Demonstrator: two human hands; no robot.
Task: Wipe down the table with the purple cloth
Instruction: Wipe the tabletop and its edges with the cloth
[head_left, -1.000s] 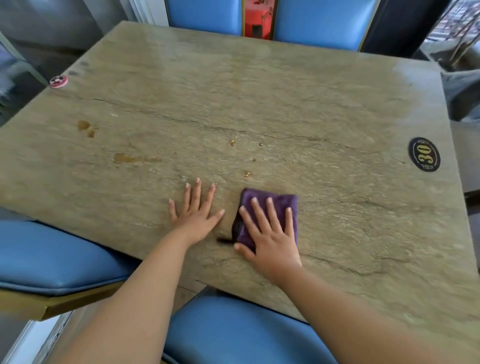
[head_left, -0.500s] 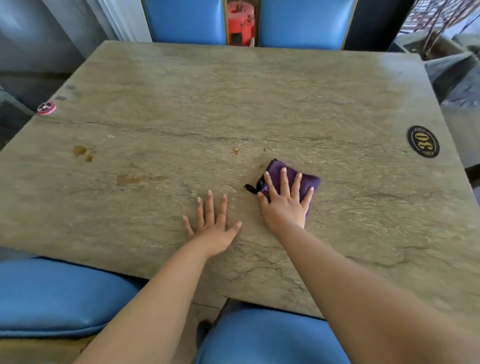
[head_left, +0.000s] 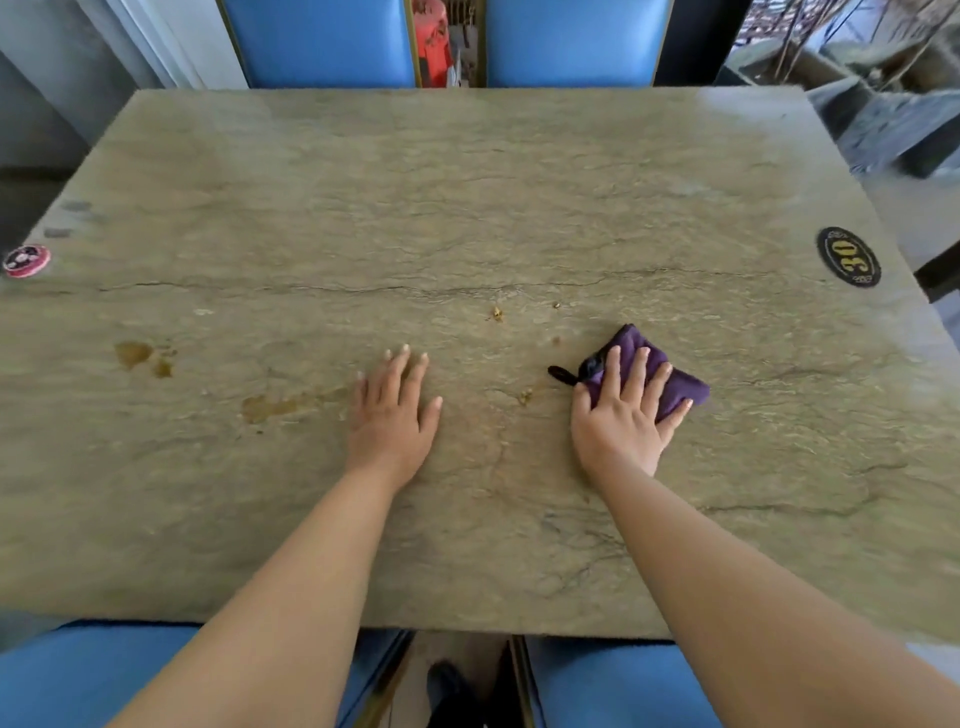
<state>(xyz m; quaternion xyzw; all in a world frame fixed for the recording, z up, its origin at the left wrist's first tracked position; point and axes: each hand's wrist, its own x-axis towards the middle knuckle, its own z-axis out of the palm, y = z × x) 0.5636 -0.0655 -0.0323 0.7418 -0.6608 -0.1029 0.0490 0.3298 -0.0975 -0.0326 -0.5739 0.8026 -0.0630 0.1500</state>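
Note:
The folded purple cloth (head_left: 675, 376) lies on the beige stone table (head_left: 467, 197), right of centre, with a small black loop sticking out on its left. My right hand (head_left: 623, 415) presses flat on the cloth with straight, spread fingers. My left hand (head_left: 392, 410) rests flat on the bare tabletop to the left, fingers straight. Brown spill stains (head_left: 140, 356) and a second stain patch (head_left: 270, 408) mark the table's left half. Small crumbs (head_left: 524, 397) lie between my hands, and more crumbs (head_left: 497, 313) lie farther up.
A black oval number badge "30" (head_left: 848, 257) is fixed near the right edge and a red round sticker (head_left: 26, 260) at the left edge. Blue padded seats (head_left: 322, 41) stand behind the table and blue seats (head_left: 597, 686) below its near edge.
My right hand has slid the cloth away from me and to the right. My left hand stays flat in about the same spot. The view has shifted with my head.

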